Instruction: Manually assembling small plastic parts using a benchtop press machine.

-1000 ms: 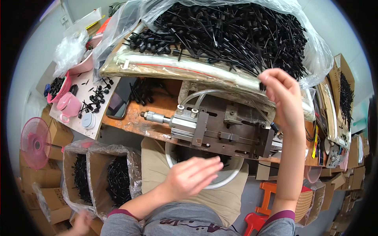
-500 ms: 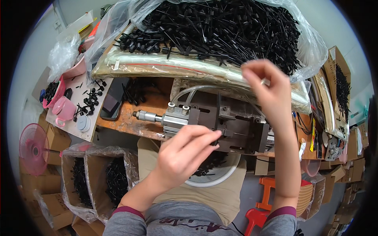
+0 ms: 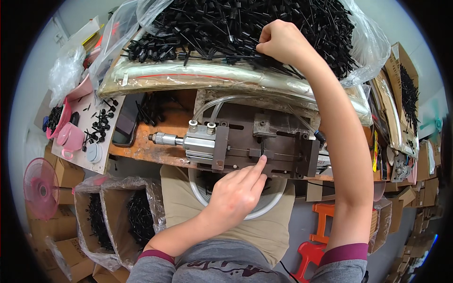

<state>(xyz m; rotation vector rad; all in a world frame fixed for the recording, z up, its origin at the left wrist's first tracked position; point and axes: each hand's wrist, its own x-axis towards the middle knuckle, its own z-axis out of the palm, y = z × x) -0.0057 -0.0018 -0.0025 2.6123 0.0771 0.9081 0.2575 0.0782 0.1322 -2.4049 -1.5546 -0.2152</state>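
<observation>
My left hand [image 3: 237, 190] is at the front of a dark metal press fixture [image 3: 264, 146], its forefinger stretched out and touching the fixture's middle slot; I cannot tell whether it holds a small part. A silver air cylinder [image 3: 191, 140] sticks out of the fixture's left side. My right hand [image 3: 281, 41] reaches far up into a big heap of thin black plastic parts [image 3: 245, 28] lying in a clear plastic bag, its fingers curled closed in the heap.
A white basin [image 3: 264, 207] sits under the bench on my lap. Bag-lined cartons of black parts [image 3: 120, 212] stand at lower left, beside a pink fan [image 3: 40, 187]. A pink cup [image 3: 71, 137] and loose black parts lie on a board at left. An orange stool [image 3: 325, 226] stands at right.
My left hand rose from my lap to the fixture and now points a finger at its slot. My right hand moved from above the fixture up into the heap of black parts.
</observation>
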